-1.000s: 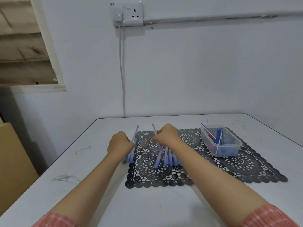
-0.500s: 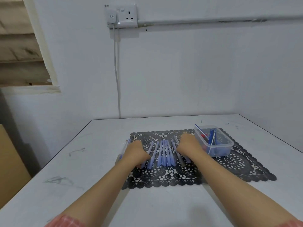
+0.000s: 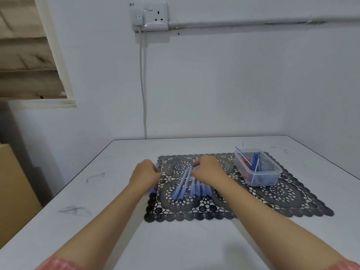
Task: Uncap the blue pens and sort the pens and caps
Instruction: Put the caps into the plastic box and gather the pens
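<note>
On the left half of the mat (image 3: pixel 282 199), pens (image 3: pixel 187 184) lie in a loose row. Left hand (image 3: pixel 145 175) is curled round a few at the mat's left edge; right hand (image 3: pixel 208 172) is curled over the row's far ends, can't tell if it's gripping. Seems like the lining-up step, so next up: single one out and uncap it.

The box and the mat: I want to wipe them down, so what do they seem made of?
Box: likely clear plastic, glossy; the blue items inside show through its walls. Mat: probably black plastic or vinyl lace, matte; the white table shows through its cut-outs.
</note>
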The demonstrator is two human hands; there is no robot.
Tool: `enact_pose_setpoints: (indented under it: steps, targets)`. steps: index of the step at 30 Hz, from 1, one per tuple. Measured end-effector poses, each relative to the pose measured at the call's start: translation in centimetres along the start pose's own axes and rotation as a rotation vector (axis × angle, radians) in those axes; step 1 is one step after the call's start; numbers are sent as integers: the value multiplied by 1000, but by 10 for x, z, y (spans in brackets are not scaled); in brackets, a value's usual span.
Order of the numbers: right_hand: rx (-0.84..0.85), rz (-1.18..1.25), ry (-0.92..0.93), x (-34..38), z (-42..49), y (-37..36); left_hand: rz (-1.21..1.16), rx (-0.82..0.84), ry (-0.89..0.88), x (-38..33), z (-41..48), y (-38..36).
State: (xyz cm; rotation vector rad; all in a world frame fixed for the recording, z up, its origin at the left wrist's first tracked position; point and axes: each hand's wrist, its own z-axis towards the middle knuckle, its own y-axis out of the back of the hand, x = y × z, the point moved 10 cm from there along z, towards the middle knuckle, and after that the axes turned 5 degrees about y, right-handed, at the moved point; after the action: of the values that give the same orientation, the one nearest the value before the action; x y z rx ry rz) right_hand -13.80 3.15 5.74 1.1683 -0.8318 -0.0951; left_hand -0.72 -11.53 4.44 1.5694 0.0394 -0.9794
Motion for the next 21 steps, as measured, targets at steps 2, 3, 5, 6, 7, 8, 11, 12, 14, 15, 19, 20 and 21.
enact_pose_setpoints:
  steps: [2, 3, 5, 6, 7, 8, 11, 12, 14, 15, 19, 20, 21]
  targets:
    - [43, 68, 54, 20, -1, -15, 27, -4, 34, 17, 6, 9]
    - [59, 96, 68, 29, -1, -24, 50, -2, 49, 26, 8, 12]
    - [72, 155, 65, 39, 1, -42, 80, 16, 69, 39, 10, 15]
    - [78, 173, 60, 44, 2, -50, 88, 29, 77, 44, 10, 15]
    - [76, 179, 57, 50, 4, -58, 95, 36, 83, 49, 10, 15]
    - [74, 181, 46, 55, 6, -63, 95, 42, 89, 51, 11, 14]
    - [58, 157, 24, 65, 13, -79, 73, 63, 94, 57, 13, 10]
    - [44, 144, 2, 66, 16, -81, 64, 76, 92, 57, 12, 9]
    - [22, 104, -14, 69, 20, -86, 56, 103, 92, 59, 14, 6]
    - [10, 82, -12, 71, 21, -85, 58, 111, 93, 59, 15, 5]
    - [10, 21, -32, 72, 27, -87, 90, 122, 100, 59, 18, 1]
    - [7, 27, -37, 72, 28, -88, 92, 120, 108, 60, 19, 0]
    - [-4, 33, -33, 73, 29, -88, 93, 113, 111, 61, 20, -1]
